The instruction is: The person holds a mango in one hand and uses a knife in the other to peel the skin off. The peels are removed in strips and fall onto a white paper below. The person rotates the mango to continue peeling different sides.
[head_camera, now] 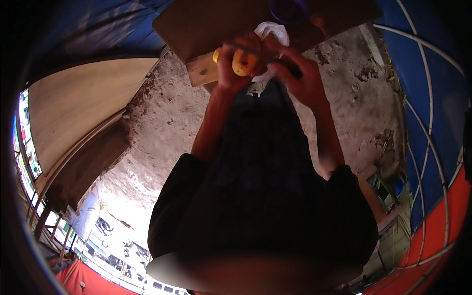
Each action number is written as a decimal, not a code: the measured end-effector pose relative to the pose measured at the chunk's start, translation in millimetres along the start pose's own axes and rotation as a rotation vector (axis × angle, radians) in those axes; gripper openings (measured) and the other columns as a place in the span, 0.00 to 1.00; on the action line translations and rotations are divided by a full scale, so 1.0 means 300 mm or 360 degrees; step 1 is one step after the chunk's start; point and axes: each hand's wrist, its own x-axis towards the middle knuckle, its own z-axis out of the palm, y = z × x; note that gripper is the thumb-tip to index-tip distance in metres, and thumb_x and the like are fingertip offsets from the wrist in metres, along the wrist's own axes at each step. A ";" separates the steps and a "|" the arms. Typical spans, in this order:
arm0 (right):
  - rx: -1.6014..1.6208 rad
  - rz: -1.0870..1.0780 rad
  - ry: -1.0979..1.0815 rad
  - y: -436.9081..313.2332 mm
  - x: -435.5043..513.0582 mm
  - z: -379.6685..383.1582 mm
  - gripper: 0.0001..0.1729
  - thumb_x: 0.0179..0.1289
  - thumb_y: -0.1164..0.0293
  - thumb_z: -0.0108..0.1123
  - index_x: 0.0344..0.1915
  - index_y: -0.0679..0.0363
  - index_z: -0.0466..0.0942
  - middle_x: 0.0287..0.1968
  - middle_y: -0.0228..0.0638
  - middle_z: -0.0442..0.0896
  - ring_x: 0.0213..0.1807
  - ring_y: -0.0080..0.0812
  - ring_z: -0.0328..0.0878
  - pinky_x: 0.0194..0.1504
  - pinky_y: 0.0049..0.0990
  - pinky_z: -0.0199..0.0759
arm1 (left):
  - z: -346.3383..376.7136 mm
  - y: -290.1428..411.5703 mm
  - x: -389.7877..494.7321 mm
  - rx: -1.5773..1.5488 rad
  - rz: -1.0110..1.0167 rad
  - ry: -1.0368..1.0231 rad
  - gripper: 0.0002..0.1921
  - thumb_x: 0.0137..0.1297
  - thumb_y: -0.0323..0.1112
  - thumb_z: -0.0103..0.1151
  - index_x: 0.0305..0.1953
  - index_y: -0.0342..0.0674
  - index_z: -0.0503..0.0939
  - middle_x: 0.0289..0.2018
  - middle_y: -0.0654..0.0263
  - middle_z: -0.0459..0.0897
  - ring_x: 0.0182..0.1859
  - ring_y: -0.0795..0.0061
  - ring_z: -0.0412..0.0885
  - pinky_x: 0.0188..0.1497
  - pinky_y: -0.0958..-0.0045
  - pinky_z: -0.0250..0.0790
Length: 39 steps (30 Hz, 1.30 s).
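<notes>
My left hand [229, 73] is wrapped around a yellow fruit [244, 63] with dark spots, which may be a mango. Held in my right hand [304, 75] is a knife with a dark handle [294, 68]; its thin blade reaches left across the upper side of the fruit. A white plastic bag [273, 30] shows behind and below the hands, partly hidden by them. To the left of my left hand, a second yellow thing [216, 55] peeks out, mostly covered. Shadow and blur hide the fingertips.
A brown tabletop [199, 25] lies ahead, with a purple bowl [289, 10] on it. A wooden plank [202, 70] juts out at its near left edge. Blue tarpaulin [413, 96] with pale poles borders the right. Bare, rough ground [169, 107] surrounds my legs.
</notes>
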 end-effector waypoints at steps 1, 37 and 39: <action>-0.0073 -0.0067 -0.0025 -0.012 0.000 -0.009 0.25 0.72 0.70 0.67 0.67 0.55 0.78 0.46 0.36 0.88 0.46 0.27 0.84 0.48 0.28 0.78 | 0.026 -0.011 0.007 0.0073 -0.0019 0.0047 0.22 0.76 0.57 0.44 0.50 0.43 0.75 0.34 0.63 0.80 0.26 0.74 0.73 0.23 0.74 0.62; -0.0072 -0.0212 0.0022 0.033 0.022 -0.121 0.25 0.72 0.77 0.65 0.67 0.60 0.77 0.60 0.34 0.87 0.54 0.26 0.86 0.58 0.28 0.78 | 0.070 -0.054 0.179 0.0236 -0.0174 -0.0200 0.19 0.77 0.53 0.48 0.46 0.43 0.77 0.34 0.60 0.83 0.26 0.73 0.78 0.20 0.75 0.64; -0.0117 -0.0195 0.0047 0.029 0.024 -0.107 0.23 0.71 0.74 0.67 0.64 0.61 0.79 0.58 0.38 0.88 0.54 0.29 0.88 0.56 0.29 0.80 | 0.067 -0.045 0.166 0.0257 -0.0162 -0.0148 0.20 0.77 0.54 0.49 0.46 0.42 0.76 0.35 0.61 0.83 0.25 0.73 0.77 0.20 0.75 0.64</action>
